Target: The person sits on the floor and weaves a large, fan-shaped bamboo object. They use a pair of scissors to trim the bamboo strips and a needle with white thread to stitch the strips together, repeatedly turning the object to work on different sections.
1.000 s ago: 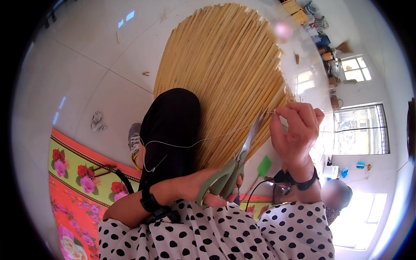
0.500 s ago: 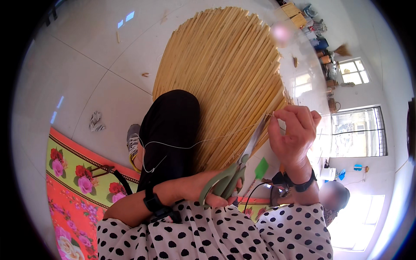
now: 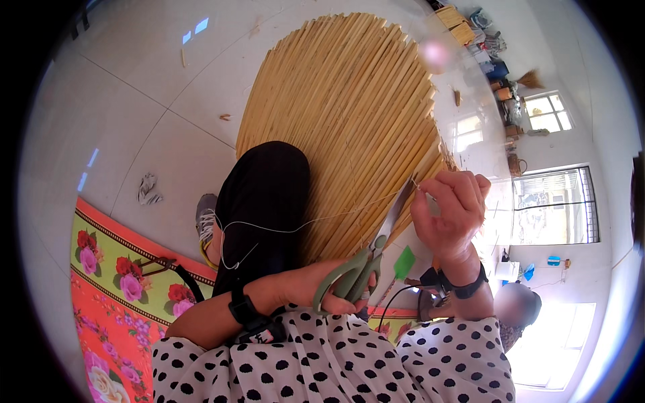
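Note:
My left hand (image 3: 308, 282) is closed round the olive-green handles of a pair of scissors (image 3: 398, 213). Their blades point up and right, almost together, with the tips close to my right fingertips. Pinched in my right hand (image 3: 450, 213) is the end of a thin white thread (image 3: 285, 231). It runs left across the stalks and loops over my dark-trousered knee (image 3: 272, 181). Under the blades lies a large rounded mat of straw-coloured stalks (image 3: 336, 114), its right edge stepped and frayed. My knee rests against or over its lower left part.
A flowered red and green mat (image 3: 114, 316) covers the floor at left. Crumpled grey scrap (image 3: 149, 189) lies on the pale tiles. A green paddle-shaped thing (image 3: 404, 262) is beside my right forearm. Another person (image 3: 517, 305) is at right; boxes and baskets line the far wall.
My right hand has come slightly down and left, still pinching the thread. The scissors have shifted a little, their tips staying near the thread's end.

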Tool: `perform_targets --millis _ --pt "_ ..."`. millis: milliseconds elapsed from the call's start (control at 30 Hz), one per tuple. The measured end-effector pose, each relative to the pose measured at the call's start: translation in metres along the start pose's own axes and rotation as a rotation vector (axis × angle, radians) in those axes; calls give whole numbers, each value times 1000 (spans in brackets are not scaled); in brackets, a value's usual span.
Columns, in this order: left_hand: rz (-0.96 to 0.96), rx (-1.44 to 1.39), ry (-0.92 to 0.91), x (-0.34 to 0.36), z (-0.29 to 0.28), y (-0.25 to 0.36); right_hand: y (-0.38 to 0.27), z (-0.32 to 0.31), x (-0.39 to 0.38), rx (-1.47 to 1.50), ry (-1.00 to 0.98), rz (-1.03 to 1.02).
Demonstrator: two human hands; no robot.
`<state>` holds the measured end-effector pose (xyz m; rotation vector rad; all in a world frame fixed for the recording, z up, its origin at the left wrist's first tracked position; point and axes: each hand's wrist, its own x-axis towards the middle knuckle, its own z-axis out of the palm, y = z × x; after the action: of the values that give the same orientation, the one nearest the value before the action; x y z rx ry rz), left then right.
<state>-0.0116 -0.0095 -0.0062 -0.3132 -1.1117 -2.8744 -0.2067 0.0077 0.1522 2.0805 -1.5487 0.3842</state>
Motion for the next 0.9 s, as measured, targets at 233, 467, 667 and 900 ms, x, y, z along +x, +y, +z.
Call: perform_targets --millis 233,467,667,900 --pt "12 16 -5 2 -5 -4 1 1 -1 8 18 -19" --pt "-9 30 17 2 -6 -5 2 2 -4 39 39 -36" --pt "-18 45 20 -6 -6 18 -2 -13 -5 15 53 -4" --pt "110 43 63 -18 -15 20 29 -29 -31 -131 209 240"
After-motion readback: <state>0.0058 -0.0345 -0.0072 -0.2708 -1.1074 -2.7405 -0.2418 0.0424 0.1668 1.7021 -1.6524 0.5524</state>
